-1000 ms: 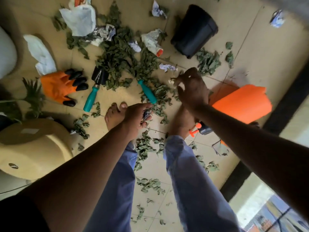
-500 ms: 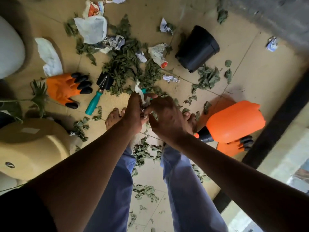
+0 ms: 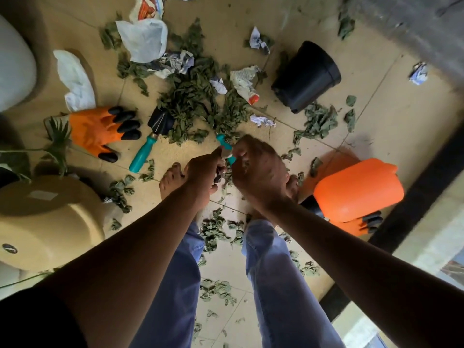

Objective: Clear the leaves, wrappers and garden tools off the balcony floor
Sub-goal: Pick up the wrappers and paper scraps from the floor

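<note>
My right hand (image 3: pixel 261 172) and left hand (image 3: pixel 204 172) meet over the floor (image 3: pixel 376 101), just above my feet. Between them lies a teal handle (image 3: pixel 226 146) whose long axis runs from 11 o'clock, head buried in the leaf pile (image 3: pixel 190 99), to 5 o'clock, butt end under my right fingers. The right hand is nearer and touches it; I cannot tell whether its curled fingers have closed round it. My left hand pinches a small scrap (image 3: pixel 224 153), probably a wrapper.

Count, largest first:
- Sprayer (image 3: pixel 356 188): one, orange, at 3 o'clock.
- Tub (image 3: pixel 50 222): one, tan, at 8 o'clock.
- Pot (image 3: pixel 305 76): one, black, tipped, at 1 o'clock.
- Gloves: two. One (image 3: pixel 93 131) at 10 o'clock; the second (image 3: pixel 364 223) partly under the sprayer.
- Bags: two, both white (image 3: pixel 144 38) (image 3: pixel 75 79).
- Trowel (image 3: pixel 150 144): one, axis 1 to 7 o'clock.
- Wrappers: at least six crumpled pieces from 11 to 2 o'clock.
- Leaves: too many to count.

Judgement: the buried tool should be drawn out toward 5 o'clock.
</note>
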Action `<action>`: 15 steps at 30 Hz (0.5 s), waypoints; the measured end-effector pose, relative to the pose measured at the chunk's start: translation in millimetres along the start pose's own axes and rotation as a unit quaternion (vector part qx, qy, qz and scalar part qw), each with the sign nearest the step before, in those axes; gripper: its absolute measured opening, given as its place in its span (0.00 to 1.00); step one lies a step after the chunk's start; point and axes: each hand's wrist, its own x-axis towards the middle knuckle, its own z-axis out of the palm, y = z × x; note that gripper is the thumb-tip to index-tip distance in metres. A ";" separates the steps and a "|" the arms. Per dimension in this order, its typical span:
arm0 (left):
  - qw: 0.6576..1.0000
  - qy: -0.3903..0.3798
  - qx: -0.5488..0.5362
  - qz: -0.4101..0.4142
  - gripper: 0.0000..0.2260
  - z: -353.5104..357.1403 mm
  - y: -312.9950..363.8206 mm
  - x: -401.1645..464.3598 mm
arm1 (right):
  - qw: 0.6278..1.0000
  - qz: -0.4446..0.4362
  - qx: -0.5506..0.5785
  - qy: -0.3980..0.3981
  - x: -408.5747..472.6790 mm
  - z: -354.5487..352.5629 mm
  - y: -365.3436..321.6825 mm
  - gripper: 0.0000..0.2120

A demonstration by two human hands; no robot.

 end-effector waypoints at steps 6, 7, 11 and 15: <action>1.000 -0.001 -0.001 -0.006 0.08 -17.5 -3.7 10.7 | 0.982 0.075 -0.174 0.007 64.8 20.7 61.5 0.17; 1.000 -0.002 0.010 0.004 0.09 -20.7 -5.6 11.6 | 0.972 0.077 -0.220 -0.015 73.2 23.9 73.5 0.18; 0.999 -0.001 0.039 0.009 0.14 -29.5 -14.4 20.1 | 0.950 0.083 -0.292 -0.069 90.9 28.3 95.0 0.17; 1.000 0.006 0.018 0.001 0.21 -36.7 -19.6 23.2 | 0.956 0.085 -0.277 -0.041 86.1 22.2 90.3 0.12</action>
